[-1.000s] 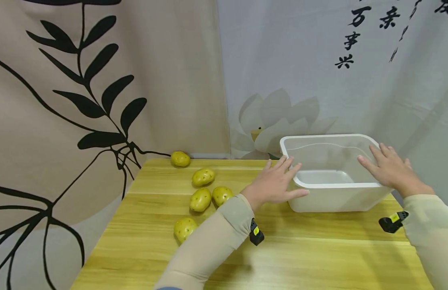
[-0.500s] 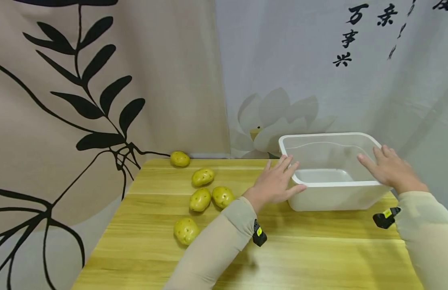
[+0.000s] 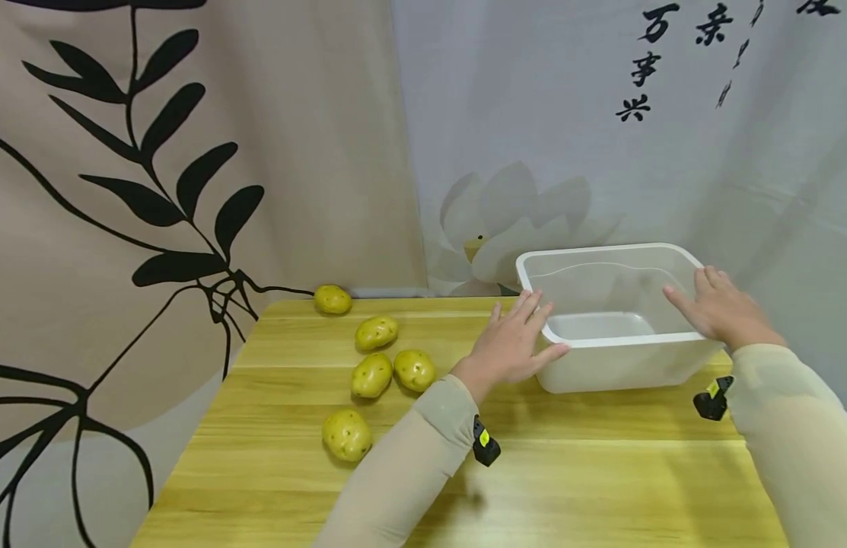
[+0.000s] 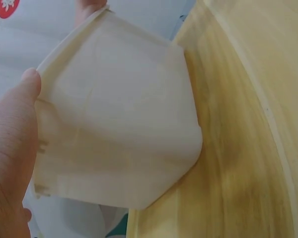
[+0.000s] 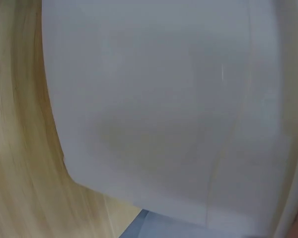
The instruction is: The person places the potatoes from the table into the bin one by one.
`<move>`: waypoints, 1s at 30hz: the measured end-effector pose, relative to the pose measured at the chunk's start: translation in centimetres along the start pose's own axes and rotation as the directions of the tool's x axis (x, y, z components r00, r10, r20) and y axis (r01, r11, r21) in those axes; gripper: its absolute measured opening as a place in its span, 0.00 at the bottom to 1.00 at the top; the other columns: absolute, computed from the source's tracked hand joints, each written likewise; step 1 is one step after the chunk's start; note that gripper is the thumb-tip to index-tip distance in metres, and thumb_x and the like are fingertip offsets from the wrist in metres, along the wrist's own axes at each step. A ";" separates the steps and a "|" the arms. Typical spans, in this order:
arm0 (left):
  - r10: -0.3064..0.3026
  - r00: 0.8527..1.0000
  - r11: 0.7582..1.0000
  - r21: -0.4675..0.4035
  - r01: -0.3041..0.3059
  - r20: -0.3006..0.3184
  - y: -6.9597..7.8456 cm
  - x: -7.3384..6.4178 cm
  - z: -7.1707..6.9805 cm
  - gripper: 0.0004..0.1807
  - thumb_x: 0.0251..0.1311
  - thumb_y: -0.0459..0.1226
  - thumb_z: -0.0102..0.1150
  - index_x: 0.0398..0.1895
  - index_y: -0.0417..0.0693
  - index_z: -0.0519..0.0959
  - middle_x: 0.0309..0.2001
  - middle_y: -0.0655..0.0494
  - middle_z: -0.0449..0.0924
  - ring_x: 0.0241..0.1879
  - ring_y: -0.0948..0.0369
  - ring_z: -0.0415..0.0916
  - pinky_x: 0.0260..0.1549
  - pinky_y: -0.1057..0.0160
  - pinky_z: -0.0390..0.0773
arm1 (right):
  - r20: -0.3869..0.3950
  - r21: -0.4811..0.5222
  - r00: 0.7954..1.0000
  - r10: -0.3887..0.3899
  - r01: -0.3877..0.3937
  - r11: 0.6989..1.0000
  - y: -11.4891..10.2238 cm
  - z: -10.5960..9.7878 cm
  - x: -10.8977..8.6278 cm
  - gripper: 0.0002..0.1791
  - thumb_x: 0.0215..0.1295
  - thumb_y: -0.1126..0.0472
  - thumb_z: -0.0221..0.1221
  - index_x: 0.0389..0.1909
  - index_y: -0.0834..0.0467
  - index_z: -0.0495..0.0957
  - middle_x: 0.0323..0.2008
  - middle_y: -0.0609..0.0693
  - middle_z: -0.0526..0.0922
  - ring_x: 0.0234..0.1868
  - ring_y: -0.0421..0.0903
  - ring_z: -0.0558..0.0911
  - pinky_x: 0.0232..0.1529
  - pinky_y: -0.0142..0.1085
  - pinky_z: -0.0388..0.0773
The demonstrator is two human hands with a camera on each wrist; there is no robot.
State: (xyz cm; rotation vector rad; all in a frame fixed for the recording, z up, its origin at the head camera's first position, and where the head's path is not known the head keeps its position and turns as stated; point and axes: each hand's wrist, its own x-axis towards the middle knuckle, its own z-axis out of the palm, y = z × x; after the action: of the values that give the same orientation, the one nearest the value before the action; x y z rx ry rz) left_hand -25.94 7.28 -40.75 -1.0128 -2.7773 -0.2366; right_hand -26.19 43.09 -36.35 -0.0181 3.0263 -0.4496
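A white plastic bin (image 3: 625, 367) stands on the wooden table with no contents showing inside. My left hand (image 3: 507, 346) lies against its left side, fingers spread near the rim. In the left wrist view the thumb (image 4: 29, 87) reaches the rim of the bin (image 4: 114, 99). On the opposite side, my right hand (image 3: 723, 308) touches the right rim with extended fingers. The right wrist view is mostly filled by the bin's wall (image 5: 154, 99), and only a sliver of that hand appears at the edge.
Several yellow potatoes lie left of my left hand: one potato (image 3: 332, 299) at the back edge, another potato (image 3: 346, 435) nearest me. A curtain (image 3: 327, 137) hangs behind the wooden table (image 3: 574, 487). The table's left edge slants beside the potatoes.
The head view has shifted slightly, so everything sits a little further left. My right forearm has edged left, while both hands stay at the bin's sides.
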 end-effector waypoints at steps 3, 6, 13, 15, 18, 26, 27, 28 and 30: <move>-0.010 1.000 1.000 0.008 0.010 0.004 0.0 -0.1 0.1 0.46 0.60 0.72 0.17 0.77 0.60 0.45 0.77 0.60 0.32 0.75 0.60 0.31 0.68 0.44 0.45 | 0.001 -0.002 1.000 -0.005 0.005 1.000 -0.1 0.0 0.1 0.54 0.69 0.29 0.24 0.69 0.75 0.30 0.68 0.75 0.26 0.68 0.74 0.30 0.61 0.69 0.32; -0.016 1.000 1.000 0.017 0.016 0.010 0.1 -0.4 0.1 0.47 0.59 0.72 0.16 0.77 0.60 0.44 0.77 0.60 0.31 0.75 0.60 0.29 0.69 0.45 0.43 | 0.003 -0.012 1.000 -0.012 0.012 1.000 -0.2 0.1 0.2 0.53 0.69 0.30 0.24 0.69 0.76 0.31 0.68 0.76 0.26 0.68 0.74 0.30 0.61 0.69 0.33; -0.018 1.000 0.999 0.033 0.018 -0.001 0.1 -1.0 0.1 0.47 0.59 0.72 0.15 0.77 0.61 0.44 0.77 0.61 0.30 0.75 0.59 0.30 0.69 0.45 0.43 | 0.003 -0.014 1.000 -0.031 0.031 0.999 -0.6 0.0 0.2 0.51 0.71 0.32 0.26 0.69 0.76 0.31 0.68 0.76 0.26 0.68 0.73 0.30 0.62 0.68 0.32; -0.021 1.000 0.999 0.034 0.021 -0.008 0.1 -1.2 0.0 0.46 0.59 0.72 0.15 0.77 0.61 0.44 0.77 0.61 0.31 0.75 0.59 0.31 0.69 0.45 0.43 | 0.003 -0.013 0.999 -0.038 0.038 0.999 -0.8 0.0 0.2 0.50 0.72 0.33 0.26 0.69 0.76 0.31 0.68 0.76 0.27 0.68 0.73 0.30 0.62 0.68 0.32; -0.017 1.000 0.999 0.037 0.018 -0.021 0.1 -1.6 -0.1 0.46 0.60 0.72 0.16 0.77 0.61 0.44 0.77 0.60 0.32 0.75 0.59 0.31 0.69 0.46 0.44 | 0.001 -0.014 0.999 -0.044 0.044 0.999 -1.1 0.0 0.3 0.51 0.71 0.32 0.26 0.70 0.76 0.32 0.68 0.75 0.28 0.68 0.73 0.30 0.62 0.68 0.31; -0.027 0.999 0.999 0.042 0.029 -0.044 0.2 -2.5 -0.1 0.46 0.60 0.72 0.16 0.77 0.61 0.44 0.77 0.59 0.34 0.75 0.57 0.33 0.69 0.46 0.43 | 0.015 -0.007 0.999 -0.046 0.046 0.999 -1.7 0.0 0.5 0.52 0.70 0.30 0.25 0.71 0.73 0.30 0.70 0.72 0.26 0.69 0.71 0.30 0.62 0.68 0.31; -0.029 0.998 0.998 0.047 0.031 -0.052 0.2 -2.7 -0.1 0.46 0.60 0.72 0.16 0.77 0.61 0.45 0.77 0.58 0.35 0.75 0.57 0.34 0.69 0.45 0.44 | 0.018 -0.005 0.999 -0.046 0.046 0.999 -1.8 0.1 0.5 0.52 0.69 0.30 0.25 0.71 0.72 0.30 0.70 0.72 0.26 0.69 0.70 0.29 0.62 0.67 0.30; -0.031 0.998 0.998 0.051 0.034 -0.058 0.2 -2.8 -0.1 0.46 0.60 0.72 0.16 0.77 0.61 0.45 0.77 0.58 0.35 0.75 0.57 0.34 0.69 0.45 0.44 | 0.019 -0.001 0.999 -0.048 0.049 0.999 -2.0 0.1 0.5 0.52 0.69 0.30 0.25 0.71 0.72 0.30 0.70 0.71 0.25 0.69 0.70 0.29 0.62 0.67 0.30; -0.036 0.997 0.998 0.057 0.041 -0.071 0.2 -3.2 -0.1 0.46 0.60 0.72 0.15 0.77 0.60 0.45 0.77 0.57 0.37 0.75 0.56 0.35 0.69 0.45 0.44 | 0.021 0.002 0.999 -0.049 0.049 0.999 -2.3 0.2 0.6 0.52 0.69 0.29 0.25 0.71 0.71 0.30 0.70 0.70 0.25 0.70 0.70 0.29 0.62 0.67 0.30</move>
State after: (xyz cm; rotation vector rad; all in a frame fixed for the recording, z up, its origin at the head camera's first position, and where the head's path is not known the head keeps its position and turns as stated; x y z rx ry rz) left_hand -23.37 5.45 -41.30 -0.9200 -2.7258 -0.1909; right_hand -26.74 40.82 -35.94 -0.0969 3.0109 -0.4534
